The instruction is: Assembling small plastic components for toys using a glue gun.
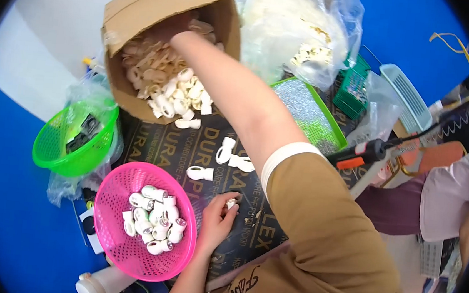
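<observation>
My right arm reaches up into a tilted cardboard box (169,1). My right hand (178,29) is deep among the pieces there, in shadow, its fingers hidden. White plastic elbow-shaped housings (180,100) spill from the mouth of this box, with beige translucent ones behind them. On the dark printed board (190,142), my left hand (218,220) is closed with a small white piece (232,203) at its fingertips. Beyond it lie a few loose housings (200,173). Left of that hand stands a pink basket (105,235) holding several white housings with metallic ends.
A green basket (50,150) with black parts stands at the left, a white bottle (102,284) below. Toward the back right are a plastic bag (290,17), a green tray (324,107) of small metal pieces, dark green bins (353,87) and a black-handled tool (362,152). Another person (408,195) sits at right.
</observation>
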Demonstrator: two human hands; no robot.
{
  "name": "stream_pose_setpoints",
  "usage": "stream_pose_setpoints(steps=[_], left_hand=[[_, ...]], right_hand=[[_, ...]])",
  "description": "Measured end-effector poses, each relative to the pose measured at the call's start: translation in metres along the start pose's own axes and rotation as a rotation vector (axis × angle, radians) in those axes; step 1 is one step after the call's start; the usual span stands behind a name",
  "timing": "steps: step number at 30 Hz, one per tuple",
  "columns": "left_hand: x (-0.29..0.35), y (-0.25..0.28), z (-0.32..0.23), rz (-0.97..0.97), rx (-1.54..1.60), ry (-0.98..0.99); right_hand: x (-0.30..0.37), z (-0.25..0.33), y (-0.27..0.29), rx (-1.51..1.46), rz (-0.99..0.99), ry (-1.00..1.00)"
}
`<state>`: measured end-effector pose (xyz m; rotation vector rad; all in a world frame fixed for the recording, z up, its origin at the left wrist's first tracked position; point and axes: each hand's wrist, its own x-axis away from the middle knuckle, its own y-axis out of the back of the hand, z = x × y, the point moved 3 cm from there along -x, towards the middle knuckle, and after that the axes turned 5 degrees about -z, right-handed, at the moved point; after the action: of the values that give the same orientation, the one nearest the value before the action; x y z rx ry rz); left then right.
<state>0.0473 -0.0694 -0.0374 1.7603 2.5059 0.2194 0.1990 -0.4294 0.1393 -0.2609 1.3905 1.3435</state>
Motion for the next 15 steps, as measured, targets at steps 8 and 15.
stream_pose_setpoints(steps=[8,15], left_hand=[[-0.003,-0.007,-0.011,0.025,-0.061,-0.093],[0.000,-0.001,-0.015,0.060,-0.100,-0.115]], right_hand=[[0.160,0.029,0.052,-0.465,0.501,0.094],[0.225,0.100,0.019,-0.747,0.652,0.659]])
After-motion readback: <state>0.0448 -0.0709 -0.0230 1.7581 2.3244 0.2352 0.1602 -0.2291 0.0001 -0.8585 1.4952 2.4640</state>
